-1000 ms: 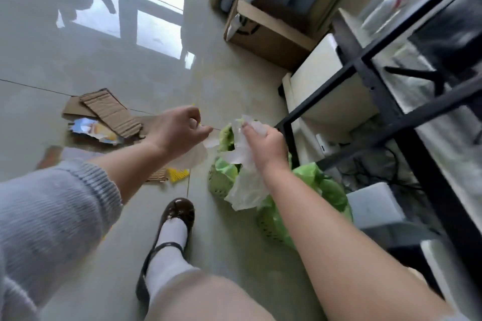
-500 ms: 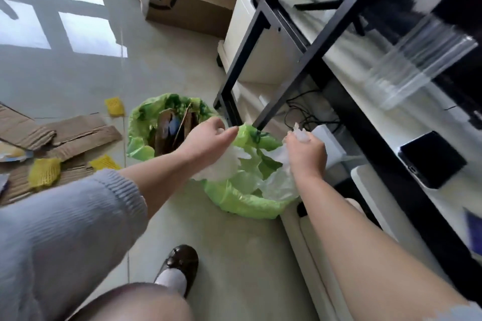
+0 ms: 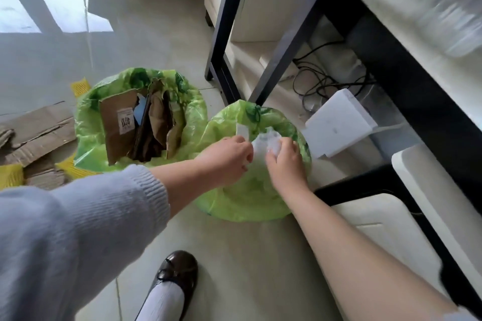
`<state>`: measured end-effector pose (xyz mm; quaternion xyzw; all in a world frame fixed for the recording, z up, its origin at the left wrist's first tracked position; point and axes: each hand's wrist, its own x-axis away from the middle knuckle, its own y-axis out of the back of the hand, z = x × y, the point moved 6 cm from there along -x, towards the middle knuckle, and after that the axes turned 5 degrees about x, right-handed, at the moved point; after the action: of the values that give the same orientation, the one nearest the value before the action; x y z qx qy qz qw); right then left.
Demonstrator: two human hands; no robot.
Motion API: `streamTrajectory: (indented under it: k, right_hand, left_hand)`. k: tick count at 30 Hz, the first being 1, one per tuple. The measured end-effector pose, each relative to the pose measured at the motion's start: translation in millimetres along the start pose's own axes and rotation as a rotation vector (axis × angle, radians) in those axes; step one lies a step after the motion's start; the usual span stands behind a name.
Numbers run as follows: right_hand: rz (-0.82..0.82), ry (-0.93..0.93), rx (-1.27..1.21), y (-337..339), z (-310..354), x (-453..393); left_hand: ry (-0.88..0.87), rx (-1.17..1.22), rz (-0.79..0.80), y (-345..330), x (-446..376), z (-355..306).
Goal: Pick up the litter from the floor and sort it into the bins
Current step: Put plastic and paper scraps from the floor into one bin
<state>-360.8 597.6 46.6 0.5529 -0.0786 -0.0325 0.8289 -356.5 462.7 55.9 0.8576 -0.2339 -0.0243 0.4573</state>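
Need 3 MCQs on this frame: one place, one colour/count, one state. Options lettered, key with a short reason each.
1. Where are both hands?
A. Over the right-hand bin
B. Over the cardboard on the floor
C. On the black frame

2. What colour are the liners in the two bins?
A. Black
B. Green
C. Blue

3. What is the state of the left-hand bin?
A. Tipped over
B. Lined but bare
C. Upright, holding brown cardboard pieces

Key:
1 A: the left hand and right hand, holding clear crumpled plastic, sit above the right-hand bin.
2 B: both liners are bright green.
3 C: the left-hand bin stands upright with cardboard pieces poking up out of it.
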Motion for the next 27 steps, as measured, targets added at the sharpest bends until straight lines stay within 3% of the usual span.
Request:
streamTrajectory:
  k: [4,7,12,15,18,22,27]
  right_hand:
    - [0.286,0.064,0.292,-28,-2,-4]
    - [0.355,0.088,0.363,-33,3,-10]
    - [0.128,0.086,0.175,2,21,-3]
    - [-0.131,0.244,0.007,31,63,26]
    - [-0.254,0.441,-0.211,46,125,66]
    - [-0.188,0.687,-0.338,33,218,126]
    - [0.059,0.891,-0.198,-27,311,181]
  left_hand:
    - [0.043,-0.480,0.342,-29,-4,5]
    - [0.041,-0.566,0.371,-28,-8,0]
    - [-0.030,-0.281,0.237,20,24,-1]
    - [-0.028,-0.047,0.150,59,66,11]
    - [0.031,0.130,-0.017,99,121,38]
    - [0.241,0.321,-0.257,142,210,102]
    - [0.537,0.451,-0.508,171,323,212]
